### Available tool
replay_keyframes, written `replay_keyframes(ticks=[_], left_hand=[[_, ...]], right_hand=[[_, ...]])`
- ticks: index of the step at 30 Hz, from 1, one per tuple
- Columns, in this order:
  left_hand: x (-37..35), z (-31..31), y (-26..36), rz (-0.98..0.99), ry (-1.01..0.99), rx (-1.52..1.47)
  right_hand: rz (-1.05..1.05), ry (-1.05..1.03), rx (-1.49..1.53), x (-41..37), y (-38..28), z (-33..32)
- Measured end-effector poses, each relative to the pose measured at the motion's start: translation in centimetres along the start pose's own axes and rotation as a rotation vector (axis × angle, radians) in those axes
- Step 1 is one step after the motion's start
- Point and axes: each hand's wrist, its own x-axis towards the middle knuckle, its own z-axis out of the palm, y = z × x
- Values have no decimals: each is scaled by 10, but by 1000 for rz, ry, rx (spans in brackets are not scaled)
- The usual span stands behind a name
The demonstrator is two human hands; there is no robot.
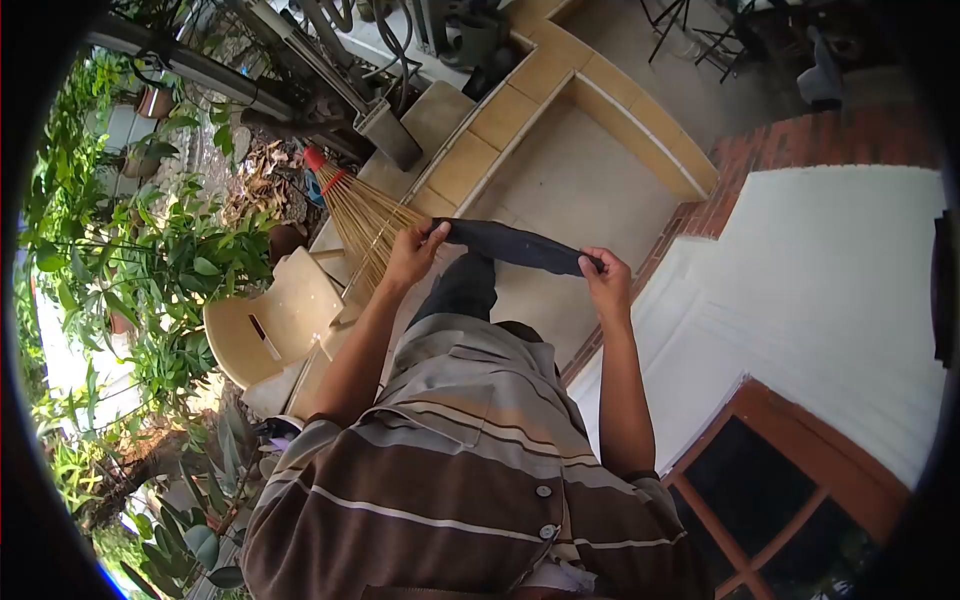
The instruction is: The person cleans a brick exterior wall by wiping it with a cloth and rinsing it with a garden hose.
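Note:
A long, narrow piece of dark navy cloth (518, 247) stretches between my two hands, out in front of my waist. My left hand (411, 258) pinches its left end between thumb and fingers. The right end is gripped by my right hand (607, 280), with the thumb on top. The cloth is widest in its middle and sags a little toward the right. Below it show my dark trouser leg (463, 288) and my striped shirt (480, 410).
A stick broom (362, 215) with a red-bound end leans just beyond my left hand. Near my left arm stands a beige plastic chair (275, 315). Tan tiled ledges (470, 168) border the floor ahead; a white wall (800, 270) rises on the right. Leafy plants (165, 290) fill the left.

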Motion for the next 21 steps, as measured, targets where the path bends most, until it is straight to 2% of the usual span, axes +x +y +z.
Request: replay_keyframes(ticks=[1,5,6,9,10,13,14,16,17,18,19,21], left_hand=[[18,1,1,35,35,17],[76,-21,38,-113,32,196],[84,-16,57,-77,102,31],[118,-34,35,-104,210,166],[126,-35,28,-65,278,38],[130,-34,55,-17,676,64],[134,-32,54,65,838,14],[141,-25,53,238,1166,-57],[147,-21,59,203,1172,-333],[154,-15,71,171,1166,-610],[163,-8,85,150,1144,-885],[181,18,134,276,736,-1200]], right_hand=[[-58,-10,-74,27,-6,0],[-118,-52,-260,115,-75,7],[-134,-67,-247,139,-80,12],[-188,-239,-205,201,-98,24],[-178,-329,-137,214,-107,27],[-153,-644,1,240,-166,43],[-153,-771,5,235,-195,49],[-320,-998,45,226,-226,67],[-349,-1138,4,222,-245,71],[-529,-1240,-33,221,-266,79],[-551,-1329,-73,224,-280,84],[-652,-1374,-17,240,-290,95]])
